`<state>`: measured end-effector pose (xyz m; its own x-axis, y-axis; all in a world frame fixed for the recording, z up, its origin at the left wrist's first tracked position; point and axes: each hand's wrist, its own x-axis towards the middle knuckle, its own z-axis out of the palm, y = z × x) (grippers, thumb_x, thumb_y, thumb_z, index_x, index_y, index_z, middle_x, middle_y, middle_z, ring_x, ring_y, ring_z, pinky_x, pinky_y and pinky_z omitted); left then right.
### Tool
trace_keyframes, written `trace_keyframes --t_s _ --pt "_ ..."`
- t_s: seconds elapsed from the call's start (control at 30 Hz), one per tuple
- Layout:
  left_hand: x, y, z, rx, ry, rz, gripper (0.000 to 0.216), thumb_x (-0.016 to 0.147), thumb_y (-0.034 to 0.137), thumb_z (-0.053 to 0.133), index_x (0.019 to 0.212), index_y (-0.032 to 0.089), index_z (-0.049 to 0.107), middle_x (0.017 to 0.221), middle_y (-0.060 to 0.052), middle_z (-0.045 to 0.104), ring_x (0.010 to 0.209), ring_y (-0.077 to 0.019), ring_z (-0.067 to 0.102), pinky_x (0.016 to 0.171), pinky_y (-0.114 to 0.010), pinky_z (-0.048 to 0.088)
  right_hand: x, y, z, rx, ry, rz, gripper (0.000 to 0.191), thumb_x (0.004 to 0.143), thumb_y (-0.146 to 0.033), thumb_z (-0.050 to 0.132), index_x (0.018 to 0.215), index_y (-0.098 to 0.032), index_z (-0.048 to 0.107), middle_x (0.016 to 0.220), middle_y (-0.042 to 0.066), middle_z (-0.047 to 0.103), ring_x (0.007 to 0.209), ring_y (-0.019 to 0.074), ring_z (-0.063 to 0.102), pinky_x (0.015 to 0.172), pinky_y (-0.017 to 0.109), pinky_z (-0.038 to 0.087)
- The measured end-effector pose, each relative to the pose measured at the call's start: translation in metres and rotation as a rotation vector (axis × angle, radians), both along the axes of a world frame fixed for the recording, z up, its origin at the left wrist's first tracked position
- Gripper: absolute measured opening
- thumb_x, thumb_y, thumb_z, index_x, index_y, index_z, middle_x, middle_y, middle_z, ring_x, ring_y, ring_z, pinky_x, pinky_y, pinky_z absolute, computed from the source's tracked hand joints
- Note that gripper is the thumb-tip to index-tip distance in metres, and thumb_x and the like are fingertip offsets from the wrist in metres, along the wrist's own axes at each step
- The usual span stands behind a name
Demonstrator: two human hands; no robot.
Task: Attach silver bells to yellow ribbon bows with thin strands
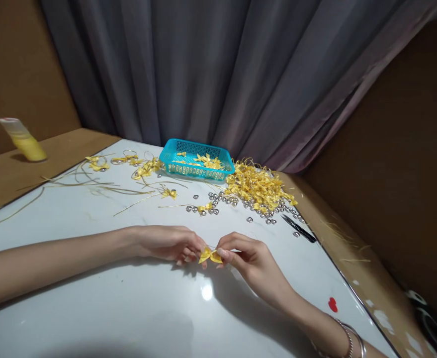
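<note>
A small yellow ribbon bow (205, 255) is held just above the white tabletop, between my two hands. My left hand (177, 243) reaches in from the left, its fingertips closed on one side of the bow. From the right, my right hand (246, 253) pinches the other side between thumb and fingers. A thin strand seems to run between the fingertips behind the bow; its ends are hidden. Beyond the hands, another yellow bow (204, 208) lies among several small silver rings (250, 219).
A turquoise basket (198, 172) holding yellow bows stands at the back, with a heap of yellow bows (255, 184) beside it. Black tweezers (299, 228) lie near the right edge. Gold cords (87, 184) spread at left, past them a yellow bottle (28, 144). A red heart (332, 304) lies right.
</note>
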<state>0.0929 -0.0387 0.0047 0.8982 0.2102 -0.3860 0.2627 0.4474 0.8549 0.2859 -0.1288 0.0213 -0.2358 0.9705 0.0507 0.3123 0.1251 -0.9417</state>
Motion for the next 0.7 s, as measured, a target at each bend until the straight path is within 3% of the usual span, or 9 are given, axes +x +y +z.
trace_keyframes --t_s 0.23,0.5,0.7 --pt "0.003 -0.014 -0.003 0.285 -0.007 0.08 0.025 0.083 0.036 0.056 0.079 0.012 0.065 0.073 -0.002 0.057 0.055 -0.0088 0.03 0.053 -0.025 0.021 -0.004 -0.002 -0.007 -0.026 -0.006 -0.061 0.021 0.085 -0.02 0.056 0.067 -0.015 0.067 0.078 0.005 0.062 0.07 0.0131 0.058 0.065 0.027 0.045" --pt "-0.002 -0.013 -0.016 0.139 -0.011 0.116 0.032 0.083 0.041 0.059 0.072 0.012 0.06 0.049 0.008 0.031 0.045 -0.0068 0.019 0.048 -0.026 0.011 -0.006 -0.003 -0.014 0.05 -0.034 -0.101 0.021 0.084 -0.021 0.055 0.069 -0.016 0.067 0.077 0.006 0.064 0.07 0.0147 0.058 0.064 0.028 0.045" --pt "-0.002 -0.014 -0.019 0.106 0.006 0.212 0.026 0.082 0.036 0.062 0.076 0.01 0.06 0.055 0.004 0.043 0.045 -0.005 0.02 0.045 -0.025 0.011 -0.002 -0.003 -0.016 0.126 -0.111 -0.181 0.022 0.086 -0.025 0.05 0.074 -0.016 0.066 0.073 0.006 0.064 0.064 0.014 0.058 0.058 0.026 0.045"
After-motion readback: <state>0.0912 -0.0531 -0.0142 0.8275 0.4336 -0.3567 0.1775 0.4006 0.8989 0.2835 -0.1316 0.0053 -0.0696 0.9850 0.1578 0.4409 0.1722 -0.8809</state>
